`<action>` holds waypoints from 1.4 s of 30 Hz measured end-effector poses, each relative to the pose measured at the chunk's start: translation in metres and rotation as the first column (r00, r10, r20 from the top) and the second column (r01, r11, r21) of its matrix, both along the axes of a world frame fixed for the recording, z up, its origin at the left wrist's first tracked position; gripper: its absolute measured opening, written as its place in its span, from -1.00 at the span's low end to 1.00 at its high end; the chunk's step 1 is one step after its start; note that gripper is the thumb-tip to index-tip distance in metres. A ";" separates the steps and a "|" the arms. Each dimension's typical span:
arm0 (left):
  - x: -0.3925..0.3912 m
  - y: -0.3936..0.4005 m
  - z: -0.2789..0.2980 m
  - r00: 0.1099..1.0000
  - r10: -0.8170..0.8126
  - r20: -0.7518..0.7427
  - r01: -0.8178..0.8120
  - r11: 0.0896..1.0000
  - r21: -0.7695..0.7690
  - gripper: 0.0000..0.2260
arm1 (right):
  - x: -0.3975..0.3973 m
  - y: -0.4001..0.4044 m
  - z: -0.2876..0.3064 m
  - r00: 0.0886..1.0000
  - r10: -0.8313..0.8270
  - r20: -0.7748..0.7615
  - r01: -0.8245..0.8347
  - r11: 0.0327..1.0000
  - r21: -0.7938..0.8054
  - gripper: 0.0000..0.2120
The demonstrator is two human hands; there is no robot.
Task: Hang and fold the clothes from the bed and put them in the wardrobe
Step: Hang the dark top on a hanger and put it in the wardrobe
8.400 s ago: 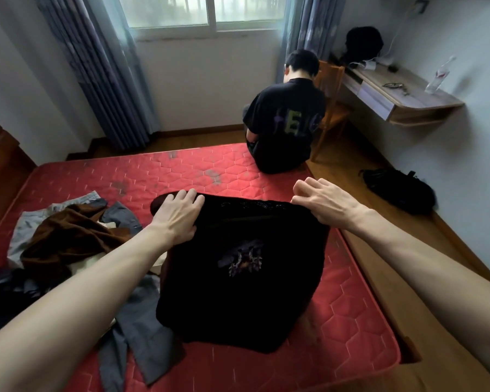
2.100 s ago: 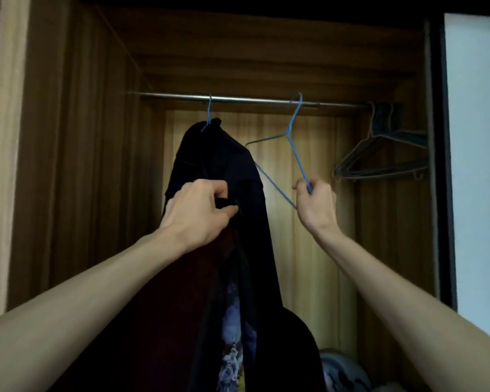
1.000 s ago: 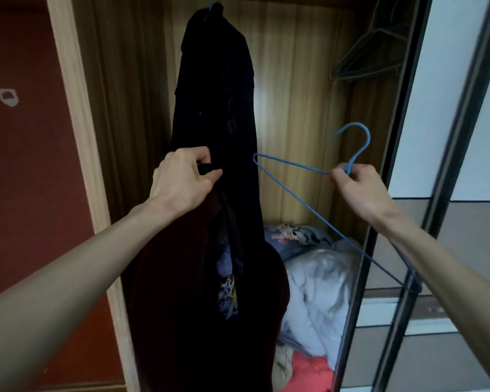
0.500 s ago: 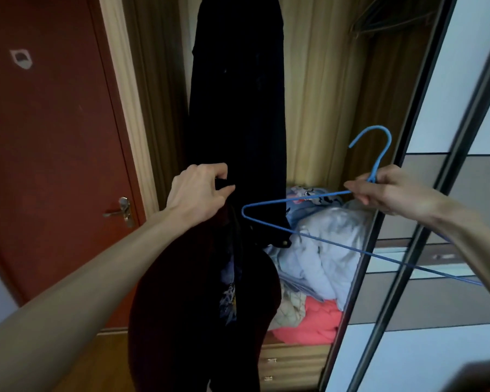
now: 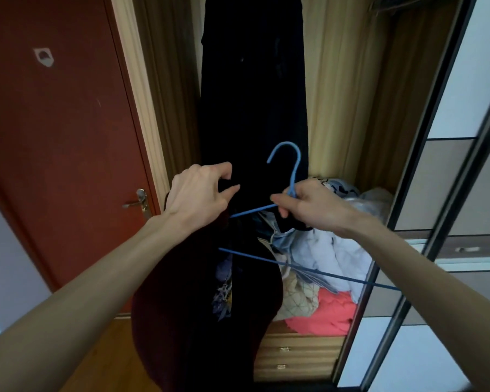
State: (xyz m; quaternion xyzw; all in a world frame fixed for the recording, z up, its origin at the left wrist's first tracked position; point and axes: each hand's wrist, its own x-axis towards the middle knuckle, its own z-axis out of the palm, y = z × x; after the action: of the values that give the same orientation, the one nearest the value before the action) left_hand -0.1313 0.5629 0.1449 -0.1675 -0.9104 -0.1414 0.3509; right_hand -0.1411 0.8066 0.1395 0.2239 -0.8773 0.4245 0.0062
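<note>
I stand in front of the open wardrobe (image 5: 348,80). My left hand (image 5: 201,193) grips the top edge of a black printed shirt (image 5: 198,321), which hangs down below it. My right hand (image 5: 306,206) pinches a blue wire hanger (image 5: 290,171) just under its hook. The hanger's left tip reaches into the shirt beside my left hand, and its bottom bar runs off to the lower right. A long dark garment (image 5: 252,89) hangs in the wardrobe right behind both hands.
A pile of light and pink clothes (image 5: 323,278) lies on the wardrobe floor above two wooden drawers (image 5: 294,357). A red-brown door (image 5: 54,137) with a metal handle stands on the left. A sliding wardrobe door frame (image 5: 425,222) rises on the right.
My right hand has carried the blue hanger left, from beside the sliding door to the shirt, and its tip now enters the cloth. The left hand still holds the shirt.
</note>
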 end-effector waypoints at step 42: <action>-0.007 -0.027 -0.073 0.934 -0.170 0.314 0.213 0.971 -0.109 -0.81 | -0.062 0.053 -0.162 0.728 0.440 0.526 -0.198 0.869 -0.453 -0.56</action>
State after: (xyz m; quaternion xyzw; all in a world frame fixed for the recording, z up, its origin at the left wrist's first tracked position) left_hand -0.1383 0.5355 0.0723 -0.2565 -0.9402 -0.1342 0.1793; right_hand -0.2029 0.8600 -0.0222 0.2185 -0.6827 0.6238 -0.3116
